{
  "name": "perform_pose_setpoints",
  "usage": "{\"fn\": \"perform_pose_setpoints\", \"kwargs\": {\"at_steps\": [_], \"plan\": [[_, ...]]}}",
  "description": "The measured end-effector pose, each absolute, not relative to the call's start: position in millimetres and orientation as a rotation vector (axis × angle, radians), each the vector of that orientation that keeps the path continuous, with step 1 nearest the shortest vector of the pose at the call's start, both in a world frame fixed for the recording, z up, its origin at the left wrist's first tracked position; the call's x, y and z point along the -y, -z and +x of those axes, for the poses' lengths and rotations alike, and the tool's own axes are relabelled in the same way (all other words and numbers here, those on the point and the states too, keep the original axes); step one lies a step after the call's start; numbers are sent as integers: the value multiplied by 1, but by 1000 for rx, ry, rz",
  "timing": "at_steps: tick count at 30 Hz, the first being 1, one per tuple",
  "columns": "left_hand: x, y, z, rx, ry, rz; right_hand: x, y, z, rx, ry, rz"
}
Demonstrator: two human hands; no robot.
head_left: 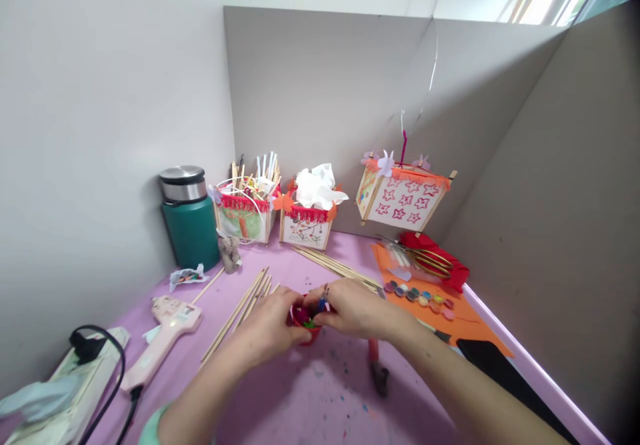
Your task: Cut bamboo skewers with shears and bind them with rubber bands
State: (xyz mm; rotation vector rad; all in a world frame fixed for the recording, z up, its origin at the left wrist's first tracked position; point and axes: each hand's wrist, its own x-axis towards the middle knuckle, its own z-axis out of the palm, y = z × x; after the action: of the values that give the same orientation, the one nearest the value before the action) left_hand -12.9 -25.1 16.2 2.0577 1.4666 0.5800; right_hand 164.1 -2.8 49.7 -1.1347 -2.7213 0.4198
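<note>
My left hand curls around a small red cup, its thumb and fingers on the near and left side. Inside the cup show a dark purple bit and a green bit. From the right, my right hand reaches over the cup, fingers pinched at a small dark-blue thing whose kind I cannot make out. Below my right wrist lies a tool with a red handle and a dark grey head. Thin wooden sticks lie left of the cup, and more sticks lie behind it.
A pink glue gun and a power strip with cables lie at left, near a green bottle. Decorated boxes stand behind; a paper lantern hangs at right. Orange paper holds paint pots and scissors.
</note>
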Motion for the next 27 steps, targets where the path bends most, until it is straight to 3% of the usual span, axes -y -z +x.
{"fn": "perform_pose_setpoints", "kwargs": {"at_steps": [8,22,27], "plan": [[26,-5,-9,-1524,-673,2055,2,-53,140,2798,-57,-1339],[29,-6,-16,-1392,-869,2021,-3,-33,166,1907,-1067,-1286],[30,-7,-9,-1367,-1010,2115,6,-28,162,1845,-978,-1304]]}}
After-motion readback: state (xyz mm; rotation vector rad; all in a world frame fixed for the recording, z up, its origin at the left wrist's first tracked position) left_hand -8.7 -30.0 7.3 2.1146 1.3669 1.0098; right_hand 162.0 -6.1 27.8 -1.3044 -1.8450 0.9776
